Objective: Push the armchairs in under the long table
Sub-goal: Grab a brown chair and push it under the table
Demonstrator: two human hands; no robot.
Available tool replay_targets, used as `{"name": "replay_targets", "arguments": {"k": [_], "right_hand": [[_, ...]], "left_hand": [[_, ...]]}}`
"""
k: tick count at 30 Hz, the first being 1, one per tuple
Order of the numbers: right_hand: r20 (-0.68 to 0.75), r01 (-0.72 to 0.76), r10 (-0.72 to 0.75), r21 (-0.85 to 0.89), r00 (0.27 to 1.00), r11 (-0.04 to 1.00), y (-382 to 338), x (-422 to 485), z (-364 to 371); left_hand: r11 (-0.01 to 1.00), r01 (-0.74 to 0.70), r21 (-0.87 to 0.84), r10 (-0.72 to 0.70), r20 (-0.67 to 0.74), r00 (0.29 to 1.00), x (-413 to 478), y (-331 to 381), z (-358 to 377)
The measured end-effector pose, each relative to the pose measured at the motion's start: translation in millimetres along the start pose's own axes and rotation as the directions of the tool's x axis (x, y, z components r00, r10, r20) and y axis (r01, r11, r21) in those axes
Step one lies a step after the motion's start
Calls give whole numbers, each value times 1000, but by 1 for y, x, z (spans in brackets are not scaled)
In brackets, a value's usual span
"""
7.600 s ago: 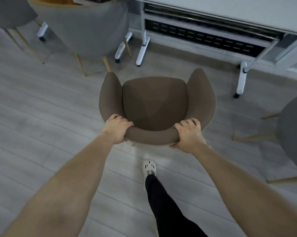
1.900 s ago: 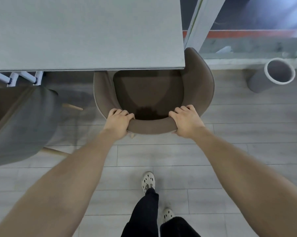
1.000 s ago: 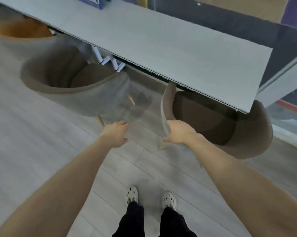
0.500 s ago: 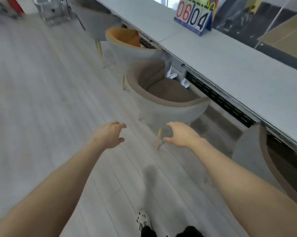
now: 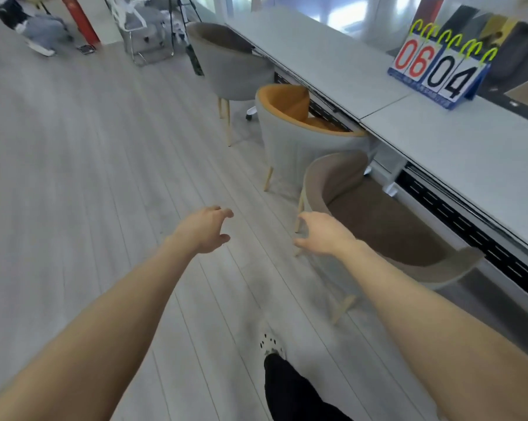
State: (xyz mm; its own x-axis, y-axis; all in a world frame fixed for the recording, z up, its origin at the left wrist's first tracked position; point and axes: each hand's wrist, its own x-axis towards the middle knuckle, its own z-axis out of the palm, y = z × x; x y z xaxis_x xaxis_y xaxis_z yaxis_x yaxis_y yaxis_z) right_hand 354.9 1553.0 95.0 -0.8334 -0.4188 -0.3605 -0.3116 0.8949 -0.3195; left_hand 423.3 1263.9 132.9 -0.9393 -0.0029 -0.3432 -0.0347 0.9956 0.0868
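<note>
A long white table (image 5: 439, 141) runs along the right side. Three armchairs stand at its near edge: a grey one with a brown seat (image 5: 378, 220) closest to me, a grey one with an orange inside (image 5: 296, 141) beyond it, and a grey one (image 5: 226, 65) farthest. My right hand (image 5: 320, 235) hovers open just in front of the back of the brown-seated armchair, not touching it. My left hand (image 5: 205, 229) is open over the bare floor to the left, holding nothing.
A flip scoreboard reading 06 04 (image 5: 436, 71) stands on the table. A white office chair (image 5: 141, 22), a red post (image 5: 80, 19) and a dark tripod leg (image 5: 192, 53) stand at the far end. Wide grey plank floor (image 5: 89, 177) lies on the left. My foot (image 5: 270, 344) is below.
I let go of the brown armchair pushed under the table's end and turned left along the table. Both hands are now open near the brown-seated armchair.
</note>
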Motion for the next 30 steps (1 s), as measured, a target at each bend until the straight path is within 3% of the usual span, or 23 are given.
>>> {"name": "replay_targets", "arguments": {"k": [12, 21, 30], "right_hand": [[60, 65, -64, -11, 996, 998, -143, 286, -75], [18, 1, -1, 0, 1000, 1000, -254, 494, -115], [-39, -89, 88, 0, 995, 996, -313, 684, -183]], "left_hand": [[994, 109, 8, -109, -8, 994, 190, -228, -102], [997, 65, 30, -66, 24, 998, 359, -422, -182], [999, -31, 21, 31, -6, 1000, 549, -541, -272]]}}
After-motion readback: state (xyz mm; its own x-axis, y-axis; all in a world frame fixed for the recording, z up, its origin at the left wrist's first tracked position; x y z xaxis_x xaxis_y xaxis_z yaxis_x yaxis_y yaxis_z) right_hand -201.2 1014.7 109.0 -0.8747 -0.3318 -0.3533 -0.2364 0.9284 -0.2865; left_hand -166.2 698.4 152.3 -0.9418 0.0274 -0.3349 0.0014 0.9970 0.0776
